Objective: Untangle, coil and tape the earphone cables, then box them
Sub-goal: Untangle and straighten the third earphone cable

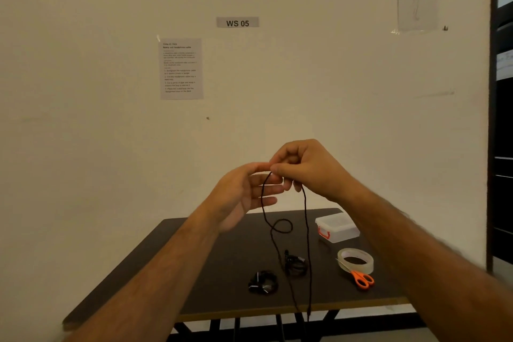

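Earphone cable [305, 219], thin and black, hangs from the raised hands in two strands, with a small twist loop in the left strand below the left hand; the ends trail down past the table's near edge. Right hand [308, 172]: fingers curled, pinching the cable at its top bend. Left hand [244, 197]: mostly open, fingers straight and relaxed, index tip meeting the right hand's pinch; the cable runs across its fingers, and I cannot tell whether it actually grips.

Below the hands on the dark table [194, 258]: one coiled bundle [263, 282] under the left hand, and another black cable clump [295, 265] just right of it, state unclear. Right of the hanging strands, under the right forearm: clear plastic box [337, 228] with a red latch, lid on; nearer, a tape roll [356, 259] with orange-handled scissors [361, 277] touching it.

Step in hand, my judgement: straightening or untangling this cable before coiling. To do it well:
- keep the right pinch fixed as anchor
- run the left fingers down the strand to work out the twist loop, no yanking
- let the free ends hang so twist can spin out
- start wrapping only once both strands hang clean
- keep the coil small enough for the box

Risk: the dangling ends could snag the clump on the table.
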{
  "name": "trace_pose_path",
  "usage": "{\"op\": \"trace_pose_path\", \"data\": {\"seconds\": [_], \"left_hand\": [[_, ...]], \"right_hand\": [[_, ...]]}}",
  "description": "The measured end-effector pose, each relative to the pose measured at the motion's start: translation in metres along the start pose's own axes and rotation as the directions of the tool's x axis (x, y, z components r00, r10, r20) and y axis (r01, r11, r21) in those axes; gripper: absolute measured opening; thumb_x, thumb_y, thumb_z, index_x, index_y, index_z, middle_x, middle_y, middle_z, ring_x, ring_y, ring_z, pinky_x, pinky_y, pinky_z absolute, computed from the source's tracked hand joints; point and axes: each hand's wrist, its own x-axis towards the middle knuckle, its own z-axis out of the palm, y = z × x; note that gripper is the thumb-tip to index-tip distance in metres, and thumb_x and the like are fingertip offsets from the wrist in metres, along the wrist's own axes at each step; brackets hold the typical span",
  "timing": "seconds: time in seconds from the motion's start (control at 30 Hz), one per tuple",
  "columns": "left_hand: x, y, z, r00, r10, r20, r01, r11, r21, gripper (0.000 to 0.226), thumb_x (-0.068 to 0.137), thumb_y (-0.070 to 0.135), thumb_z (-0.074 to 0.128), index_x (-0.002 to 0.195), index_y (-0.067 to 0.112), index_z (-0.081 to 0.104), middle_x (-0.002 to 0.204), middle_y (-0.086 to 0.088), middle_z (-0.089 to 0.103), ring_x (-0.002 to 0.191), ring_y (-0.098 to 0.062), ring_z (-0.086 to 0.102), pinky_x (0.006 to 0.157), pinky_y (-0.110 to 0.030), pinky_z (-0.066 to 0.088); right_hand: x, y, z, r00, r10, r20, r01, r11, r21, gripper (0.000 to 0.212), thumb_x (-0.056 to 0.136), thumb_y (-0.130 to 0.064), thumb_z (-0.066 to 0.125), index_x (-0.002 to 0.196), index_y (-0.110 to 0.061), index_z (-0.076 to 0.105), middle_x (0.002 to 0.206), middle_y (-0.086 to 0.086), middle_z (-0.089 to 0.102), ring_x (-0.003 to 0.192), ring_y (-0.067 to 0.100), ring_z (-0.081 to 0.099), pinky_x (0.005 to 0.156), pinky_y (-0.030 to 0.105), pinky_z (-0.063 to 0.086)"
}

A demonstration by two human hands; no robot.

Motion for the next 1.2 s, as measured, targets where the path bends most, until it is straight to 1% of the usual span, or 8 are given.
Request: {"op": "trace_pose_path", "data": {"seconds": [0.2,0.33,0.47,0.57,0.67,0.83,0.93,1.2], "left_hand": [[-0.003,-0.007,-0.01,0.996,-0.052,0.067,0.042,0.989,0.145,0.025,0.104,0.029,0.044,0.102,0.01,0.06,0.061,0.005,0.037,0.048,-0.006,0.023,0.042,-0.018,0.019],[-0.008,-0.008,-0.028,0.996,-0.065,0.054,0.043,0.94,0.339,0.024,0.104,0.025,0.047,0.092,0.011,0.063,0.062,0.003,0.036,0.051,-0.009,0.023,0.045,-0.019,0.019],[-0.009,0.0,-0.019,0.984,-0.073,0.161,0.002,0.915,0.403,0.026,0.104,0.026,0.045,0.09,0.013,0.062,0.061,0.005,0.039,0.049,-0.008,0.027,0.047,-0.021,0.026],[-0.005,0.006,-0.004,0.977,-0.078,0.199,-0.023,0.889,0.457,0.031,0.105,0.028,0.043,0.082,0.022,0.064,0.061,0.005,0.04,0.05,-0.009,0.029,0.049,-0.022,0.028],[-0.002,0.004,-0.002,0.972,-0.101,0.212,-0.02,0.863,0.505,0.03,0.106,0.027,0.041,0.086,0.02,0.063,0.061,0.005,0.036,0.05,-0.008,0.03,0.048,-0.02,0.031],[-0.006,-0.009,-0.024,0.972,-0.128,0.197,0.03,0.9,0.436,0.027,0.106,0.029,0.041,0.088,0.016,0.056,0.065,0.003,0.04,0.051,-0.007,0.031,0.045,-0.019,0.031],[-0.006,-0.009,-0.033,0.985,-0.11,0.135,0.043,0.906,0.422,0.026,0.105,0.027,0.044,0.088,0.013,0.057,0.072,0.002,0.053,0.052,-0.006,0.038,0.04,-0.016,0.029],[-0.004,-0.006,-0.023,0.995,-0.082,0.065,0.04,0.873,0.486,0.027,0.104,0.028,0.045,0.09,0.014,0.063,0.079,0.006,0.066,0.059,-0.007,0.051,0.054,-0.02,0.041]], "right_hand": [[0.009,0.005,-0.013,0.979,-0.077,-0.192,0.036,0.978,-0.206,0.007,0.09,-0.013,0.067,0.089,-0.019,0.071,0.074,-0.006,0.073,0.07,0.004,0.068,0.072,0.02,0.053],[0.002,0.01,-0.041,0.965,0.03,-0.26,-0.024,0.999,0.026,0.009,0.093,-0.008,0.063,0.097,-0.013,0.07,0.07,0.003,0.071,0.051,0.001,0.054,0.053,0.013,0.041],[-0.009,0.018,-0.04,0.917,0.287,0.276,-0.322,0.942,0.09,0.043,0.089,-0.039,0.063,0.128,-0.024,0.051,0.078,0.008,0.068,0.049,0.012,0.049,0.048,0.024,0.044],[-0.012,0.015,-0.026,0.81,0.245,0.533,-0.342,0.935,0.09,0.059,0.084,-0.039,0.069,0.135,-0.025,0.045,0.072,0.005,0.063,0.049,0.013,0.043,0.049,0.024,0.045],[-0.006,0.01,-0.018,0.915,0.172,0.364,-0.165,0.985,-0.05,0.032,0.086,-0.021,0.074,0.116,-0.016,0.063,0.058,0.0,0.049,0.047,0.012,0.039,0.048,0.023,0.034],[-0.006,0.008,-0.029,0.995,0.053,0.083,-0.033,0.975,-0.221,0.007,0.09,-0.015,0.069,0.084,-0.019,0.071,0.073,-0.014,0.069,0.07,0.001,0.065,0.071,0.015,0.051],[-0.01,0.011,-0.032,0.992,0.096,0.087,-0.083,0.986,-0.143,0.009,0.096,-0.014,0.06,0.088,-0.012,0.065,0.051,-0.013,0.054,0.047,0.004,0.05,0.053,0.016,0.045],[-0.012,0.019,-0.021,0.905,0.242,0.35,-0.248,0.968,-0.028,0.027,0.093,-0.017,0.066,0.117,-0.019,0.054,0.064,0.002,0.06,0.051,0.014,0.052,0.057,0.027,0.053]]}}
